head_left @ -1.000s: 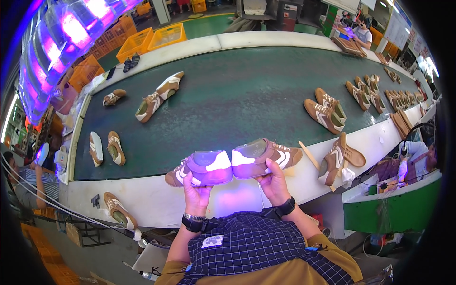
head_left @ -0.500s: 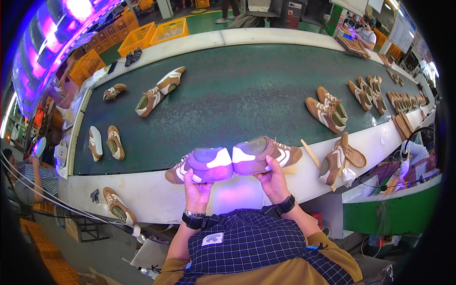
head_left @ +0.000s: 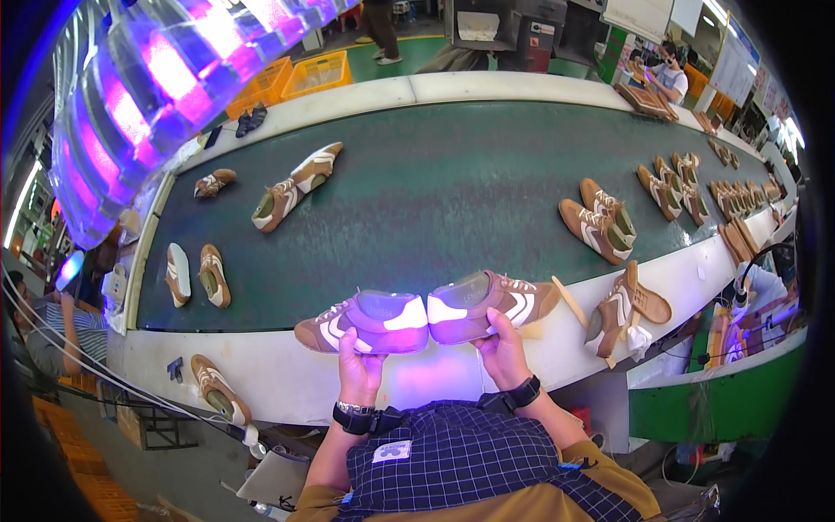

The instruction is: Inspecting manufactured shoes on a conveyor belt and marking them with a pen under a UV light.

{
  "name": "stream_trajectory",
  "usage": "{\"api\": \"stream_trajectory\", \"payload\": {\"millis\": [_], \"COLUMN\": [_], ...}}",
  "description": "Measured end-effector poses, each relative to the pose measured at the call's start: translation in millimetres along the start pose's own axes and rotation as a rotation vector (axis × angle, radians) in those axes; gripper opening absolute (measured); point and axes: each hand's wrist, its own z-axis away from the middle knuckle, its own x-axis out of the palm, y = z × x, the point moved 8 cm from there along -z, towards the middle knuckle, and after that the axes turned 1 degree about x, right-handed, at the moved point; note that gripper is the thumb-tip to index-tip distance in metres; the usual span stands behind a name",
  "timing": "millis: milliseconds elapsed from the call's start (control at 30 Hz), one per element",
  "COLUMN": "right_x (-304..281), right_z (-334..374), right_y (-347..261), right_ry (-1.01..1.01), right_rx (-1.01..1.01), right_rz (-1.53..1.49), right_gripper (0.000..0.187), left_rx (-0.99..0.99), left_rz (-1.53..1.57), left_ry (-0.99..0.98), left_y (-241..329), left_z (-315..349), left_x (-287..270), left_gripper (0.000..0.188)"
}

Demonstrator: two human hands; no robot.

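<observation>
Over the white near edge of the table I hold a pair of brown sneakers with white stripes, heels together. My left hand (head_left: 361, 365) is closed around the sole of the left sneaker (head_left: 352, 324), its toe to the left. My right hand (head_left: 502, 344) grips the other sneaker (head_left: 513, 306), toe to the right, thumb on its side. Purple light falls on both white heel patches. Just right of them, a brown sneaker (head_left: 613, 315) leans on the table edge beside a loose insole or sole (head_left: 651, 304) and a thin light strip (head_left: 570, 301).
A purple-lit lamp (head_left: 148, 96) hangs at the upper left. Several brown sneakers (head_left: 596, 228) stand on the green belt (head_left: 435, 191); one sneaker (head_left: 217, 389) rests on the near left edge. Beyond are orange crates (head_left: 317, 74). Another person (head_left: 670, 78) sits at the far right.
My view has tilted up slightly, so the belt and shoes sit lower and the lamp reaches further in. Both hands keep hold of the sneakers, still heel to heel.
</observation>
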Motion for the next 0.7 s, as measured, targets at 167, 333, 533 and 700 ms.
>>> {"api": "stream_trajectory", "payload": {"millis": [167, 333, 533, 700], "right_x": [2, -1, -12, -24], "right_z": [1, 1, -3, 1], "right_y": [-8, -15, -4, 15], "right_ry": [-0.032, -0.023, -0.063, -0.174], "right_rx": [-0.027, -0.104, 0.007, 0.173], "right_rz": [0.095, 0.143, 0.058, -0.039], "right_gripper": [0.042, 0.041, 0.045, 0.048], "left_rx": [0.013, 0.023, -0.043, -0.094], "left_rz": [-0.097, -0.139, -0.082, -0.023], "left_ry": [-0.030, -0.021, -0.043, -0.091], "left_y": [6, 9, 3, 1], "left_z": [-3, 0, 5, -12], "left_x": [-2, -6, -8, -9], "left_gripper": [0.047, 0.048, 0.051, 0.051]}}
